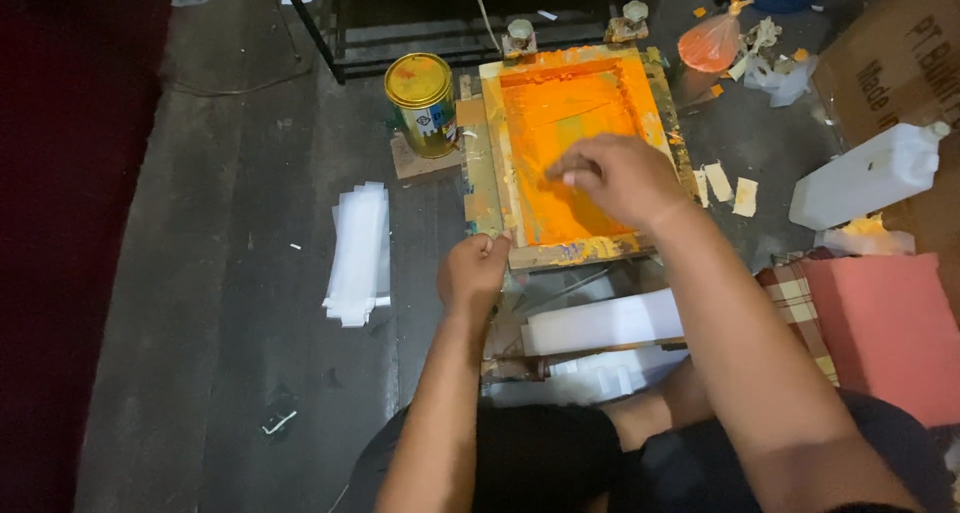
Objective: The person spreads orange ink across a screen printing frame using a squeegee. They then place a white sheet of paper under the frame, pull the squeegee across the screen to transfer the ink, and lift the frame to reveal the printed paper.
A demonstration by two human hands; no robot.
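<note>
Gripping frame (pixel 560 253) corner: left hand (pixel 473 273) closed | right hand (pixel 618 178) fingers curled on orange screen (pixel 560 113), grip unclear

Tin can (pixel 422 103) stands left of the printing frame (pixel 490 163); plastic bottle (pixel 868 175) right; paper stack (pixel 360 253) left-front

Dim, paint-stained grey floor (pixel 230 303)

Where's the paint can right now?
In the head view, the yellow-lidded paint can stands upright on the floor, upper centre-left, just left of the orange-inked screen frame and beyond the left hand.
</note>
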